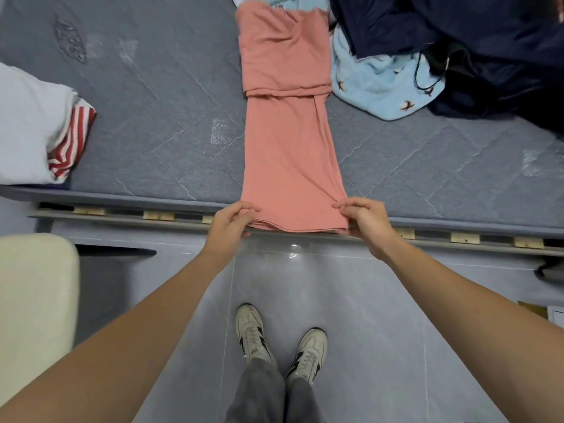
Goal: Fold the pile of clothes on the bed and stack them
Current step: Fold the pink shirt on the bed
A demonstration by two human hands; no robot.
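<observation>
A salmon-pink garment (290,141) lies folded into a long narrow strip across the grey mattress (152,96), its near hem at the bed's edge. My left hand (232,219) pinches the hem's left corner. My right hand (366,218) pinches the right corner. At the back right lies a heap of unfolded clothes: a light blue fleece piece with small embroidered figures (378,87) and a dark navy garment (457,32). A folded white item over a red-and-white striped one (36,126) sits at the mattress's left end.
The bed frame's slats (152,213) show below the mattress edge. A cream cushioned seat (33,300) stands at the left on the grey tiled floor (351,315). My two sneakers (280,343) stand close to the bed.
</observation>
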